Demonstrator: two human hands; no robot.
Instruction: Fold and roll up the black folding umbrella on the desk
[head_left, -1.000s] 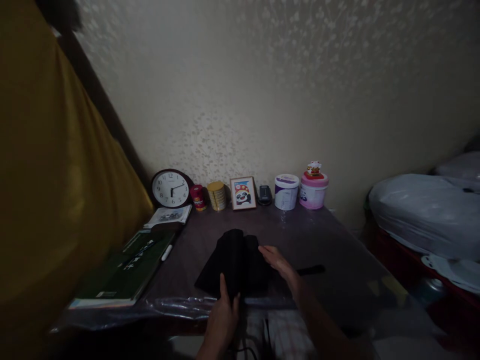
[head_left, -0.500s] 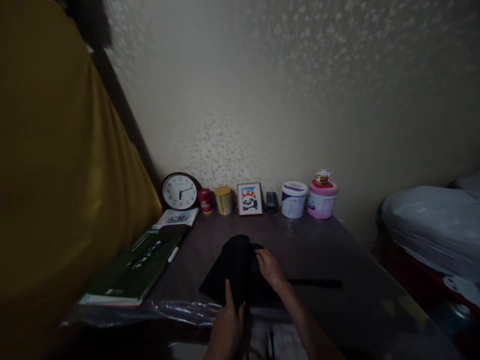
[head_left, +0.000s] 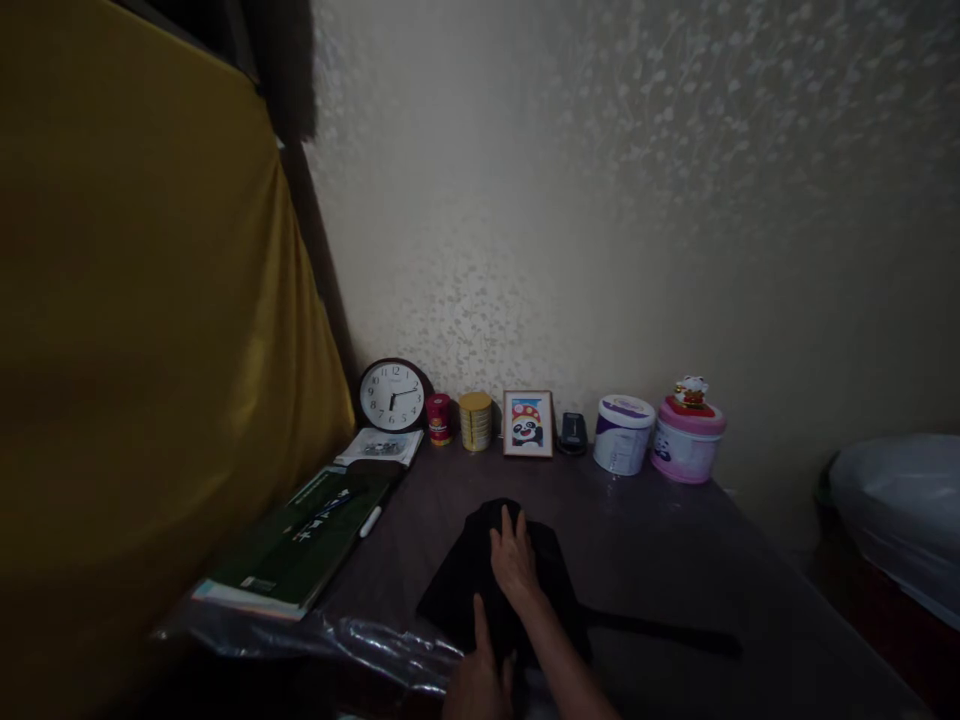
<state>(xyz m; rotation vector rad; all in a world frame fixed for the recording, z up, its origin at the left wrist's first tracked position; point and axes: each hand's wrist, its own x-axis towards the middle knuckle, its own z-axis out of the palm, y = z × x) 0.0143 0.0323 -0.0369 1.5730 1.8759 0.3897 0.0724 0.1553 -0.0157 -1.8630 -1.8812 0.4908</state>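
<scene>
A folded black cloth piece [head_left: 461,575] lies near the front of the dark table, and its exact kind cannot be made out. From its right side a long black strap [head_left: 667,632] runs across the tabletop. My right hand [head_left: 514,560] lies on the upper part of the cloth, fingers spread and pressing flat. At the cloth's near edge is my left hand [head_left: 477,680], its index finger stretched out over the fabric and the thumb apart. The left hand's other fingers are hidden.
Along the wall stand a clock [head_left: 391,396], a red can [head_left: 439,419], a yellow-lidded can [head_left: 475,421], a picture frame [head_left: 528,424], a white tub [head_left: 623,434] and a pink-lidded tub [head_left: 688,441]. Green book [head_left: 322,535] and white marker [head_left: 370,521] lie left. Plastic sheeting [head_left: 360,645] edges the table's front.
My right hand has moved from the cloth's raised right fold onto its top, and that fold now lies flatter and wider. My left hand stays at the near edge. The view has shifted.
</scene>
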